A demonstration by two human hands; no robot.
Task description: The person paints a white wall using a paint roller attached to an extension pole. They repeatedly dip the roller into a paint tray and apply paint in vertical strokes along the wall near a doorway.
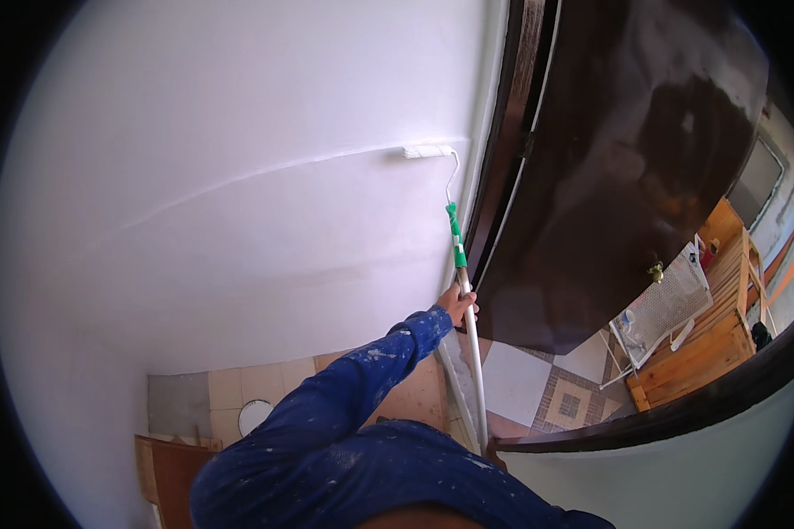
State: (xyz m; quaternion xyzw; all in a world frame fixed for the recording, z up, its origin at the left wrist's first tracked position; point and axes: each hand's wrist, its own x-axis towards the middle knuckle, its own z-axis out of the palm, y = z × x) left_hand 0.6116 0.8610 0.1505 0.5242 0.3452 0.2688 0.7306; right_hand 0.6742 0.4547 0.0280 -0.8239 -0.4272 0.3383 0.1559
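Note:
My left hand (458, 305), in a blue paint-spotted sleeve, is closed around the pale extension pole (474, 357) of a paint roller. Up the pole are a green handle (456, 235) and a bent wire frame. The white roller cover (427, 151) lies at the white wall (271, 218), just under a curved-looking horizontal line or ridge and left of the door frame (503, 132). The pole's lower end runs down to my blue clothing, where it is hidden. My right hand cannot be made out there.
A glossy dark brown door (589, 165) with a brass knob (656, 271) stands to the right. Beyond it are a white mesh rack (668, 307) and wooden furniture (695, 357) on patterned tiles. At lower left are a round white object (256, 416) and brown boards (182, 483).

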